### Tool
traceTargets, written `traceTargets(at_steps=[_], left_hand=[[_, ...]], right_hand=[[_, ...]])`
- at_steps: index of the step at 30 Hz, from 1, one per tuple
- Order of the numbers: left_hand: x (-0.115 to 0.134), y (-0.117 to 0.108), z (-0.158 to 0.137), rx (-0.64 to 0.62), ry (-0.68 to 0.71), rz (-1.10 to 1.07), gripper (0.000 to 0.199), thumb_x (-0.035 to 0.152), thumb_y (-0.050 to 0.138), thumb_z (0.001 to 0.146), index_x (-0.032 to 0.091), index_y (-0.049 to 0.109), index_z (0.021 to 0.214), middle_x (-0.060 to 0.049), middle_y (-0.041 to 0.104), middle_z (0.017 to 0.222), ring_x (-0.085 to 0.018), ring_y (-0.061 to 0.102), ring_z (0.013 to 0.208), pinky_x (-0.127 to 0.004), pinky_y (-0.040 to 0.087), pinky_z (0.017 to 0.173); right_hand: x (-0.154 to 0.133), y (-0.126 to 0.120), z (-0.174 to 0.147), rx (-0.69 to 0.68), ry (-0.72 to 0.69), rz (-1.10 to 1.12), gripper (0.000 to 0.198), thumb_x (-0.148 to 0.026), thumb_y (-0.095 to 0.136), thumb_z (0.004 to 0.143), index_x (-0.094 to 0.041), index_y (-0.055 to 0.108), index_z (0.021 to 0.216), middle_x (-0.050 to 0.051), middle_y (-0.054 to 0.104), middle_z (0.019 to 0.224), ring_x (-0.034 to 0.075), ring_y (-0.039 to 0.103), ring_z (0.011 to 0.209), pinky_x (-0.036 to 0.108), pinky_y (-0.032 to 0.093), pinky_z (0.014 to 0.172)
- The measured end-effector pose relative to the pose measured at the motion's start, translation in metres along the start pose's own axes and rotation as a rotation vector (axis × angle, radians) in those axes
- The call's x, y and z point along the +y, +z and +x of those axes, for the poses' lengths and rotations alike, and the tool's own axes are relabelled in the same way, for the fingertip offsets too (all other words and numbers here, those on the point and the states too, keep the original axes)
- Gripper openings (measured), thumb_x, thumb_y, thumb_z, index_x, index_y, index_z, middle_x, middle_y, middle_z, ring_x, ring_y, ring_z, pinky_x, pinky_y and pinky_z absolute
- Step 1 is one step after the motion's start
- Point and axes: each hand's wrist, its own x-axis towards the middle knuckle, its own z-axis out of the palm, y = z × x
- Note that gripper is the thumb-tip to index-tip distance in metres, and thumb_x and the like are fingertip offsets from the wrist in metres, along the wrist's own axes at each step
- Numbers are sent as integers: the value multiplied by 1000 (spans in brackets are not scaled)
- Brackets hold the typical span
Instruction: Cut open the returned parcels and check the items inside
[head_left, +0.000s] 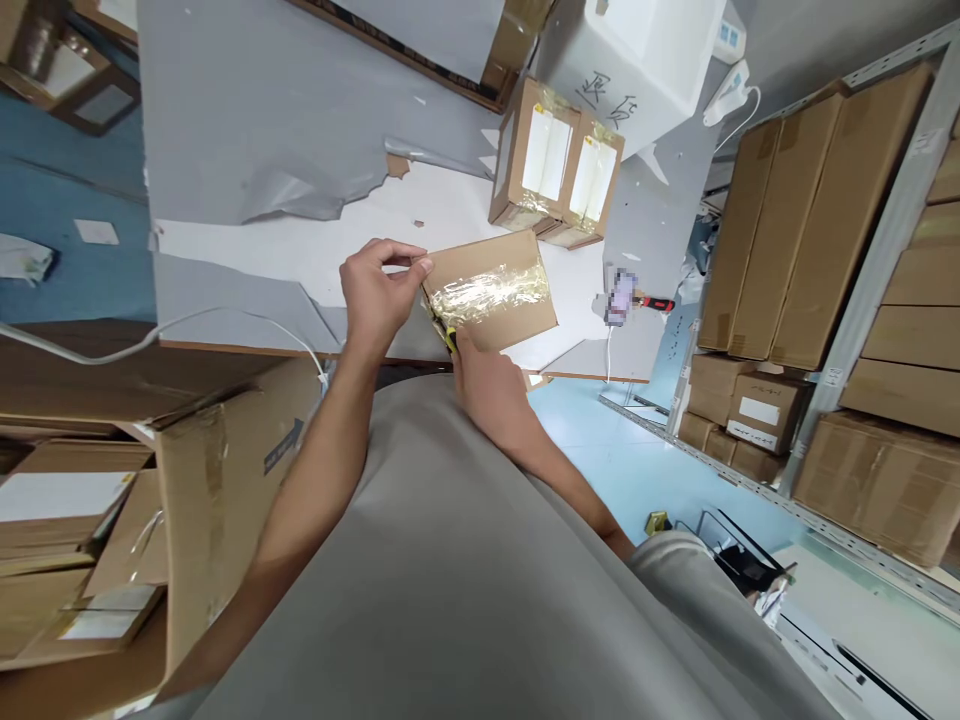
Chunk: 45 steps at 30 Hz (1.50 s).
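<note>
A small cardboard box (491,325) with shiny clear tape across its top lies at the table's front edge, close to my body. My left hand (382,290) pinches the box's upper left corner between thumb and fingers. At its left end, my right hand (491,385) is closed around a utility knife (451,338), of which only a little yellow and black shows. The blade is hidden against the taped edge. Behind the box, two taped cartons (551,165) with white labels stand side by side.
A white plastic bin (630,70) stands behind the cartons. To the right lies a red-and-black handled tool (656,303) beside a blurred item. A large open carton (225,480) holds flattened boxes at left. Shelves of cartons (795,230) line the right. Torn grey covering (300,195) lies on the table.
</note>
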Motion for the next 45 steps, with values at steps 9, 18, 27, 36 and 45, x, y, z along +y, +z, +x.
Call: traceTargets(at_steps=[9, 18, 27, 36, 45], left_hand=[[-4, 0, 8, 54, 39, 52, 17, 39, 85, 97, 26, 82, 108, -6, 86, 113, -28, 83, 109, -46, 69, 112], [11, 3, -15, 89, 51, 172, 36, 55, 76, 105, 29, 80, 130, -10, 84, 134, -33, 80, 128, -52, 68, 115], [69, 70, -44, -283, 387, 431, 43, 58, 70, 114, 38, 77, 151, -5, 65, 178, -40, 42, 180, -72, 24, 152], [55, 90, -56, -302, 364, 505, 44, 54, 59, 120, 37, 74, 157, -6, 66, 178, -37, 41, 181, -70, 20, 153], [44, 93, -57, -302, 432, 616, 54, 55, 45, 125, 32, 68, 168, -10, 62, 182, -37, 39, 183, -68, 21, 153]], right_hand=[[20, -13, -29, -23, -51, 71, 59, -39, 49, 124, -25, 59, 180, 17, 92, 110, 43, 86, 98, 52, 66, 91], [142, -18, 27, 562, 69, 458, 57, -49, 32, 127, -28, 53, 176, 19, 77, 155, 36, 81, 133, 54, 67, 115], [136, 17, 15, 443, 31, 521, 52, -47, 34, 127, -29, 53, 172, 16, 74, 165, 35, 76, 148, 54, 67, 119], [138, -7, 4, 357, 26, 465, 51, -35, 37, 126, -26, 57, 172, 16, 78, 156, 36, 79, 141, 54, 67, 118], [118, -26, 0, 219, 97, 279, 56, -26, 35, 127, -22, 49, 180, 17, 80, 150, 34, 81, 135, 51, 67, 116]])
